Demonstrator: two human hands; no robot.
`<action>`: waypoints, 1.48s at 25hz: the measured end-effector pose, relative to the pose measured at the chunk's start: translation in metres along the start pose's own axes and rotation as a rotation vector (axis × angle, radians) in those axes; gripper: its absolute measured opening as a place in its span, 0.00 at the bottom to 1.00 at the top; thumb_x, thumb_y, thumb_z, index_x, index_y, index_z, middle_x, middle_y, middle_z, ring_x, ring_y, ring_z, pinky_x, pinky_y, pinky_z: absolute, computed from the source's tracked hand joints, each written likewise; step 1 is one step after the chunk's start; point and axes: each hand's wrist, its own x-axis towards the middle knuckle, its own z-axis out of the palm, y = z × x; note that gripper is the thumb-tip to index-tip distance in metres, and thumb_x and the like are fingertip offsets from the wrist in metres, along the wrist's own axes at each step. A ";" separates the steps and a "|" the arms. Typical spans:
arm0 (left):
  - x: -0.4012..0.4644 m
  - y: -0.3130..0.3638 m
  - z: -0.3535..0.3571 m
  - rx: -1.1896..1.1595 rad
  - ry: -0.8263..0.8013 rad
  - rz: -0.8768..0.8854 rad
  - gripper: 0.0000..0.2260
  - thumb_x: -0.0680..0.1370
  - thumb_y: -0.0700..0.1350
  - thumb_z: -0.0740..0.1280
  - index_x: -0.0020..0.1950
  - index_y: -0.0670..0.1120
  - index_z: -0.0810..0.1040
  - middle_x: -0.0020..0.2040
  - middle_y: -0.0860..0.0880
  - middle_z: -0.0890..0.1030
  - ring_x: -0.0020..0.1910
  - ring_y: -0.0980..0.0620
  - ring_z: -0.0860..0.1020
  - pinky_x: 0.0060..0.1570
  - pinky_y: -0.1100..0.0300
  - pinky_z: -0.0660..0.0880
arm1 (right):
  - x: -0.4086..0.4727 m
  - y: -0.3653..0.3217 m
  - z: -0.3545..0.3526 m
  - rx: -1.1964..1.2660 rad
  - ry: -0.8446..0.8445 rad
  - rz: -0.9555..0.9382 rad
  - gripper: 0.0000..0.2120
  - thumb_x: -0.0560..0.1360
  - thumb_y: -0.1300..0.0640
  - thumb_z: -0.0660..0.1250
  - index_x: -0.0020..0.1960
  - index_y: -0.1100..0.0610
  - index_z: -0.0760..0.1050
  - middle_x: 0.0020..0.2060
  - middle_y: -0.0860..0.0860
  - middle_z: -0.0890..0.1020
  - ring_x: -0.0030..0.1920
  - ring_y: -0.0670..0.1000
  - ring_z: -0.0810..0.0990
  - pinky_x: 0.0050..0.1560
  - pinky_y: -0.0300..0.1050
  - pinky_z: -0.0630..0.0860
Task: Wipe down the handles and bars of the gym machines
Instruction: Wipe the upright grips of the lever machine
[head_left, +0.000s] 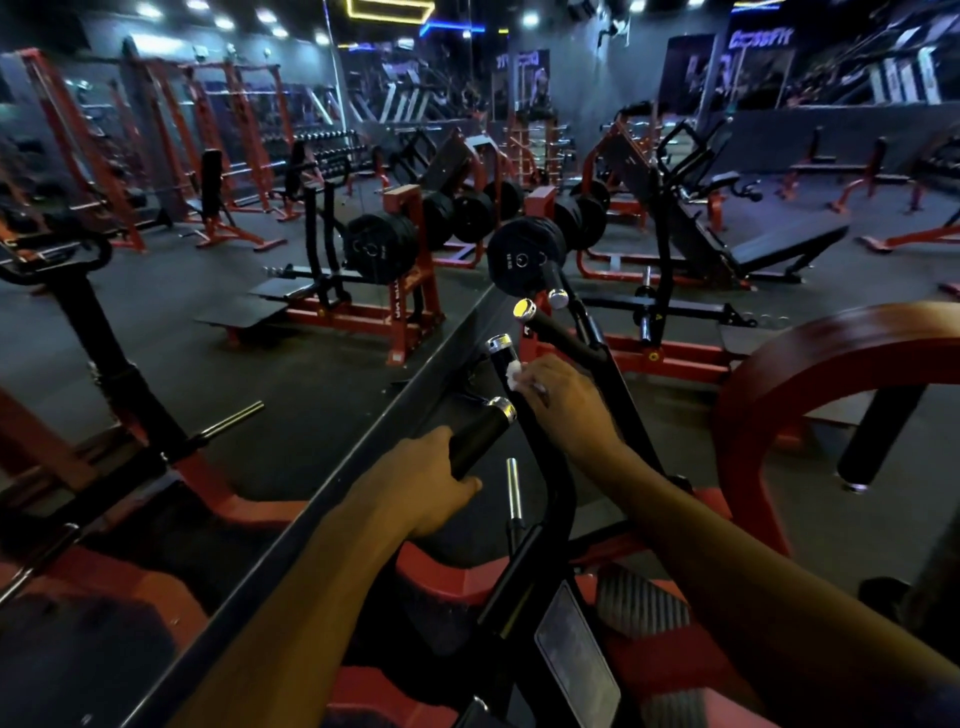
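Note:
Two black padded handles with chrome end caps stick up from a black machine arm in the middle of the view. My left hand grips the lower handle near its base. My right hand holds a small white cloth against the upper handle, just below its chrome cap. A third black handle with a shiny cap rises behind them, untouched. The machine arm curves down between my forearms to a red frame.
A large mirror edge runs diagonally on the left, reflecting gym machines. A curved red frame with a black roller pad stands to the right. Black weight plates hang just beyond the handles. A chrome peg sticks up below my left hand.

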 end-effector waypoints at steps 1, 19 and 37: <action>0.000 0.000 0.000 0.001 -0.001 0.000 0.20 0.78 0.60 0.69 0.63 0.51 0.71 0.54 0.48 0.79 0.47 0.49 0.79 0.47 0.52 0.76 | -0.010 0.005 0.001 -0.016 -0.021 -0.013 0.07 0.81 0.55 0.67 0.54 0.57 0.82 0.51 0.49 0.82 0.52 0.45 0.81 0.53 0.35 0.74; 0.000 -0.001 0.001 -0.048 0.004 -0.006 0.21 0.78 0.61 0.69 0.66 0.53 0.71 0.54 0.50 0.78 0.47 0.53 0.79 0.51 0.51 0.79 | -0.017 0.017 -0.018 -0.213 -0.236 -0.257 0.07 0.79 0.57 0.69 0.57 0.54 0.81 0.54 0.48 0.76 0.53 0.48 0.76 0.49 0.37 0.75; -0.005 0.003 -0.002 -0.019 0.001 -0.028 0.22 0.79 0.60 0.69 0.67 0.50 0.71 0.55 0.47 0.78 0.49 0.48 0.80 0.54 0.47 0.80 | 0.002 0.013 -0.042 -0.068 -0.402 -0.100 0.06 0.79 0.56 0.69 0.55 0.52 0.83 0.49 0.45 0.75 0.47 0.38 0.75 0.48 0.29 0.69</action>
